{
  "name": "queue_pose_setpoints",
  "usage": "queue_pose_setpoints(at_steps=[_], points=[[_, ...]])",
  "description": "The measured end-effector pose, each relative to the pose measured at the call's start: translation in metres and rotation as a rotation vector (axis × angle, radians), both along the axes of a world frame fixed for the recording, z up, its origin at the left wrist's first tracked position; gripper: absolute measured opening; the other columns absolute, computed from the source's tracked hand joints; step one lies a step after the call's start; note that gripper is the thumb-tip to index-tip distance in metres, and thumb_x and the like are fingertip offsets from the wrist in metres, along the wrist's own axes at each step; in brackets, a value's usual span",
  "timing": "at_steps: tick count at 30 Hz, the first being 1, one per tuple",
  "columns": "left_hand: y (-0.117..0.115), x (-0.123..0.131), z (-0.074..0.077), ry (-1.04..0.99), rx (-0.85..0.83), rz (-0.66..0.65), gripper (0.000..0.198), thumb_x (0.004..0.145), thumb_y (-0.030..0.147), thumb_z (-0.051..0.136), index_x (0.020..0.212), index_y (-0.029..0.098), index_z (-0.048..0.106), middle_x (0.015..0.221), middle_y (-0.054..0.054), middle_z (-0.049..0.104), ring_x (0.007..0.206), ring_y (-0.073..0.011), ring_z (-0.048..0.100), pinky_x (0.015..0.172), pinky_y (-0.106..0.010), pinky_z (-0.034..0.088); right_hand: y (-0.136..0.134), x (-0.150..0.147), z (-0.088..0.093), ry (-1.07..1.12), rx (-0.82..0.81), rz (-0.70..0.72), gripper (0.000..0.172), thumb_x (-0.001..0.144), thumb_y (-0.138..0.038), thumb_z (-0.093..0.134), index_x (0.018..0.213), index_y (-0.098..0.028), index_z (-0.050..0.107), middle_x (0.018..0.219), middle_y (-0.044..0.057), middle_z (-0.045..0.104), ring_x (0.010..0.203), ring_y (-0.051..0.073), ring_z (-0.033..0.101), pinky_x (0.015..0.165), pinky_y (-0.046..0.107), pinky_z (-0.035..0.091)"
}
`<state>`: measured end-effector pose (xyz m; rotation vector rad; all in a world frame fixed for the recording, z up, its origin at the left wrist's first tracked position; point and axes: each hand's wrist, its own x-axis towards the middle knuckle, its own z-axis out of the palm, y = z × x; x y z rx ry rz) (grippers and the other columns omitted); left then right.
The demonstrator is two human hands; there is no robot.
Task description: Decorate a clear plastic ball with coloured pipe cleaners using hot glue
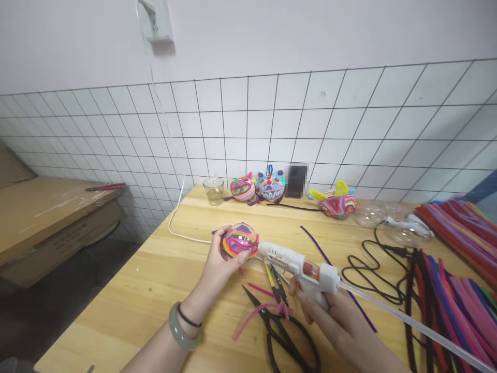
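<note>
In my left hand (225,259) is a clear plastic ball (240,239) partly covered with coloured pipe cleaners in orange, pink and purple. My right hand (330,311) is wrapped round the handle of a white glue gun (287,256), whose nozzle points left at the ball's right side; whether the tip touches it I cannot tell. A long clear glue stick (404,316) sticks out of the gun's back. Below the gun lie black scissors (272,321), yellow-and-green handled pliers or cutters (275,280) and pink pipe cleaner pieces (252,316).
Along the tiled wall stand a glass cup (213,190), finished decorated balls (271,186) and a dark, blurred phone-like object (296,180). At right are clear balls (368,215), a coiled black cord (373,264) and bundles of pipe cleaners (458,311). A white cable (171,223) runs up to the wall socket (155,23).
</note>
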<state>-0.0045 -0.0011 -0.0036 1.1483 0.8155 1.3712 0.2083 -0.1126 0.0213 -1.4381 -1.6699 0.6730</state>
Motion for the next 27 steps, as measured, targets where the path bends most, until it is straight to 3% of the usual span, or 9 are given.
queue_pose_setpoints(at_steps=[7,20,27], points=[[0.0002,-0.0006,-0.0023,0.006,0.017,-0.045,0.065,0.063,0.028,0.084,0.116,0.022,0.047,0.122,-0.010,0.060,0.108,-0.0238,0.062,0.095,-0.037,0.049,0.0028,-0.0001,0.0029,0.011,0.014,0.023,0.035,0.089,-0.053,0.054,0.086,-0.021,0.069,0.064,0.001,0.060,0.062,0.019,0.058,0.057,0.025,0.053],[0.0015,-0.0022,-0.0019,0.010,0.004,0.006,0.066,0.062,0.030,0.084,0.116,0.022,0.048,0.123,-0.010,0.059,0.112,-0.0248,0.060,0.097,-0.037,0.047,0.0026,0.0005,0.0028,-0.110,0.023,0.069,0.030,0.094,-0.046,0.050,0.087,-0.020,0.065,0.068,0.000,0.056,0.060,0.016,0.053,0.058,0.024,0.052],[-0.0013,0.0001,0.0006,-0.005,-0.001,-0.028,0.065,0.060,0.028,0.085,0.114,0.023,0.050,0.119,-0.009,0.063,0.107,-0.0262,0.063,0.096,-0.041,0.048,0.0037,0.0011,0.0015,-0.013,0.024,0.037,0.031,0.090,-0.050,0.055,0.089,-0.022,0.068,0.064,0.001,0.060,0.060,0.019,0.057,0.056,0.026,0.052]])
